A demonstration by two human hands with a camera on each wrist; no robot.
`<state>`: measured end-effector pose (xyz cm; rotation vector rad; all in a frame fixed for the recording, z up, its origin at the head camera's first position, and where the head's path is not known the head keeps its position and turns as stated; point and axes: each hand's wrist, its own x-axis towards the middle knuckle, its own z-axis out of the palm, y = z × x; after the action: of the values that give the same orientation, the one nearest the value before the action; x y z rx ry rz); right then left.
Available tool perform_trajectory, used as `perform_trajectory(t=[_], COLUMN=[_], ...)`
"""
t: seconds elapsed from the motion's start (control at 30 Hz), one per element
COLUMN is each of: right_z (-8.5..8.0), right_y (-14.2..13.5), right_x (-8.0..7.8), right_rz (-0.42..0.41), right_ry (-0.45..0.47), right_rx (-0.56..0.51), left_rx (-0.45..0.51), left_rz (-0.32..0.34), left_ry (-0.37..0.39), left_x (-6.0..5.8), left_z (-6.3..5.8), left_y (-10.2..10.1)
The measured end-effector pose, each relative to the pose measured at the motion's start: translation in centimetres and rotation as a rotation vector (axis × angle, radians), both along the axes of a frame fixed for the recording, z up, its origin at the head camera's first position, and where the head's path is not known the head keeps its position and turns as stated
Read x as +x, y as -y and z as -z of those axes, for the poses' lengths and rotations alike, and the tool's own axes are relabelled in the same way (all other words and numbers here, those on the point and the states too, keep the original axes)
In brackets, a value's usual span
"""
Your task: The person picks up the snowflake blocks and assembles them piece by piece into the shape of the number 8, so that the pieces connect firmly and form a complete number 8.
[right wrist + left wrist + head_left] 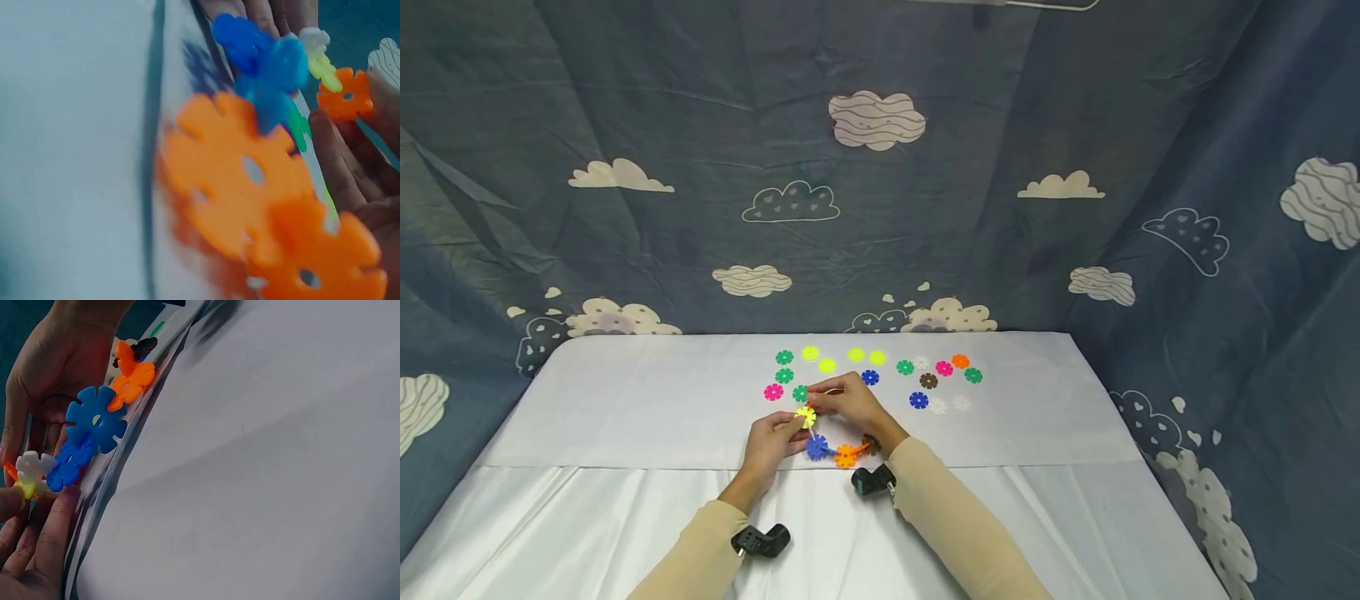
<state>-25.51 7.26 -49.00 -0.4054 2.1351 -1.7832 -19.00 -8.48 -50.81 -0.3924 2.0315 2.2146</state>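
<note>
Both hands work on a curved chain of notched plastic snowflake discs. The left hand (pixel 767 447) pinches the chain near its yellow disc (pixel 805 417) and white disc (pixel 32 465). The right hand (pixel 859 408) holds an orange disc (pixel 347 94) at that same end, against the yellow one. From there the chain runs through blue discs (pixel 817 447) and orange discs (pixel 846 456) to a brown disc (pixel 871 446), partly behind the right wrist. In the right wrist view, the nearest orange discs (pixel 231 175) are blurred and large.
Loose discs lie flat beyond the hands: green (pixel 784 357), yellow (pixel 856 355), pink (pixel 773 392) and blue (pixel 918 400) among them, several in all. A white cloth (pixel 625 408) covers the table. Behind it hangs a dark cloud-patterned curtain (pixel 700 233).
</note>
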Motion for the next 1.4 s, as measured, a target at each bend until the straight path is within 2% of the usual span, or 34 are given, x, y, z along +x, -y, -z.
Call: perform_trajectory(t=[0.07, 0.17, 0.3, 0.4, 0.6, 0.8, 0.93, 1.17, 1.27, 1.4], right_z=[0.2, -0.7, -0.7, 0.4, 0.4, 0.2, 0.1, -0.6, -0.8, -0.6], right_y=[0.2, 0.4, 0.5, 0.4, 0.2, 0.3, 0.3, -1.0, -3.1, -7.2], right_x=[0.3, 1.4, 1.6, 0.9, 0.7, 0.9, 0.9, 0.6, 0.2, -0.4], right_rz=[0.028, 0.069, 0.095, 0.088, 0.058, -0.004, -0.025, -0.059, -0.01, 0.146], right_ry=[-0.003, -0.014, -0.017, -0.016, -0.029, -0.074, -0.114, -0.076, -0.103, -0.185], right_rx=[-0.029, -0.047, -0.006, 0.031, 0.055, 0.06, 0.083, 0.112, 0.134, 0.266], left_rx=[0.0, 0.008, 0.007, -0.002, 0.016, 0.008, -0.019, -0.065, -0.072, -0.059], left_rz=[-0.012, -0.026, -0.038, -0.019, 0.066, 0.148, 0.17, 0.166, 0.174, 0.187], left_ry=[-0.001, -0.015, -0.029, -0.023, -0.001, -0.017, -0.013, 0.037, 0.047, 0.049], left_x=[0.1, 0.1, 0.3, 0.4, 0.4, 0.6, 0.5, 0.3, 0.3, 0.3], left_z=[0.1, 0.3, 0.4, 0.3, 0.1, -0.4, -0.7, -0.7, -0.7, -0.7], left_y=[-0.1, -0.1, -0.2, -0.1, 0.2, 0.3, 0.3, 0.3, 0.3, 0.4])
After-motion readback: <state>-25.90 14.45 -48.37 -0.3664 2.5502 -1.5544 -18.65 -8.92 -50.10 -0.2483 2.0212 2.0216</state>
